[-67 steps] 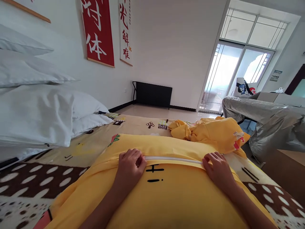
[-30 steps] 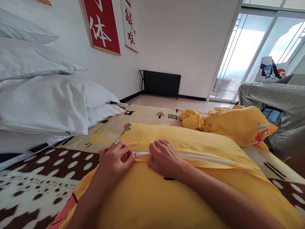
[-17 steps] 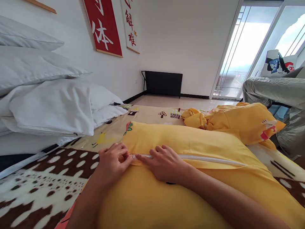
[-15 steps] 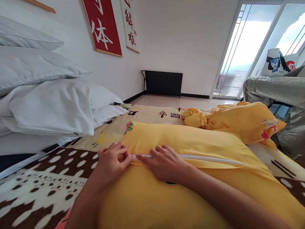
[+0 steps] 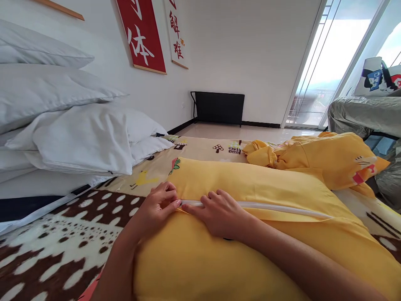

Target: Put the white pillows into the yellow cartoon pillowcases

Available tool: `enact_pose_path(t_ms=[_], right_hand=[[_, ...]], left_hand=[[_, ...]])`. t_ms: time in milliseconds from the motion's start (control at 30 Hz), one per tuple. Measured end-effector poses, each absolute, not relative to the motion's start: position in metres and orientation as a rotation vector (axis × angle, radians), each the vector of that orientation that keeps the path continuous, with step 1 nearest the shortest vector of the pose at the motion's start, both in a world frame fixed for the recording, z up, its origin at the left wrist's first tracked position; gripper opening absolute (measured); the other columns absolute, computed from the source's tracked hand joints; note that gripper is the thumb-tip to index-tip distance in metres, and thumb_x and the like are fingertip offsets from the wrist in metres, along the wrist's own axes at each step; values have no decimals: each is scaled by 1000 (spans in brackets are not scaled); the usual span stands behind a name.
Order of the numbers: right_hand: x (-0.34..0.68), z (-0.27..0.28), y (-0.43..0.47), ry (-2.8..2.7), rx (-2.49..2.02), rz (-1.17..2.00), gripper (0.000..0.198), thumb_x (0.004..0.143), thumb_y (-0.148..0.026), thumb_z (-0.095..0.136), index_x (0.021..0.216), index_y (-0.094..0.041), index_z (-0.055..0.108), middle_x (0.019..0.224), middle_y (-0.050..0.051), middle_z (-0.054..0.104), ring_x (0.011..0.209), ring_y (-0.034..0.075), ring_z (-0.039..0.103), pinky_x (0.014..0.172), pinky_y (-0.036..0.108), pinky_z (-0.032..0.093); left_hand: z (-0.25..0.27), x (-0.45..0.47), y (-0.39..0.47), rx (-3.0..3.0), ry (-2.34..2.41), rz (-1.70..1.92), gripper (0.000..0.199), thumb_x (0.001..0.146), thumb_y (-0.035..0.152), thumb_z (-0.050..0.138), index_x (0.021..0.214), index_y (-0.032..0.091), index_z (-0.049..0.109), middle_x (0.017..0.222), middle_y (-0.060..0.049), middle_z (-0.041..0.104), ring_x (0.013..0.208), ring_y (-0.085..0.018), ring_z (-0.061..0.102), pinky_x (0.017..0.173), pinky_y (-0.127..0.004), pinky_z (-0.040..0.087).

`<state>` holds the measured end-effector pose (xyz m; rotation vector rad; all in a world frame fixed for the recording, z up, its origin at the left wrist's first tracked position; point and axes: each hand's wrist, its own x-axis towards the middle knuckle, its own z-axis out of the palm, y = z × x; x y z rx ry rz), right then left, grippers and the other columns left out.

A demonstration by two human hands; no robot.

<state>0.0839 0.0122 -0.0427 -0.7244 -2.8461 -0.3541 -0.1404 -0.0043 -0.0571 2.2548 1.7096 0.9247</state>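
Note:
A yellow pillow [image 5: 250,182] lies in front of me, its white zipper [image 5: 275,205] running across it from left to right. At the zipper's left end my left hand [image 5: 161,202] is closed, thumb and fingers pinching the pillowcase. Just to its right, my right hand [image 5: 219,211] lies over the zipper, index finger pressed along the teeth and the other fingers bent. The thumb of that hand is hidden, and any zipper pull is too small to make out. A strawberry print [image 5: 174,165] marks the pillow's far left corner.
White pillows [image 5: 84,138] are stacked on the left. Crumpled yellow fabric [image 5: 322,156] lies at the far right on a patterned blanket [image 5: 200,146]. A black folded panel [image 5: 219,108] leans against the back wall. Something silver-covered [image 5: 366,113] stands at right.
The view has turned slightly left, so everything sits a little further right. My hands keep their places at the zipper's left end, with hardly any movement.

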Motion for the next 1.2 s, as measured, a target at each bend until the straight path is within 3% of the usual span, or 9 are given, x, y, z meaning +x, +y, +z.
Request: enact_pose_path(t_ms=[333,533,767,1200], right_hand=[[81,-42,6,-2826,-747,-313,36,89,-21,46,124,-26,49,88,5,61,76,19,54,64,33,36],[79,-51,3,-2766,-722,-357,31,90,-22,43,121,-25,49,85,4,60,71,19,53,61,33,35],[80,-49,0,-2783,-718,-377,35,90,-21,44,124,-24,47,86,5,61,70,19,53,60,33,34],[81,-48,0,-2756,-711,-386,30,91,-21,41,120,-23,49,83,4,59,69,18,52,60,33,35]], left_hand=[[-55,-139,-6,2448,1910,829,25,80,31,42,60,18,51,83,-2,53,86,-17,52,82,-35,29],[-55,-134,-16,2747,2051,752,22,79,20,43,60,18,54,77,0,55,80,-16,53,74,-36,22],[-55,-125,-18,2734,2234,788,19,78,15,45,62,18,55,78,-1,58,82,-18,54,71,-36,22],[-49,-114,-10,2300,2522,478,15,71,13,47,57,17,53,73,-4,55,77,-20,56,65,-34,27]])
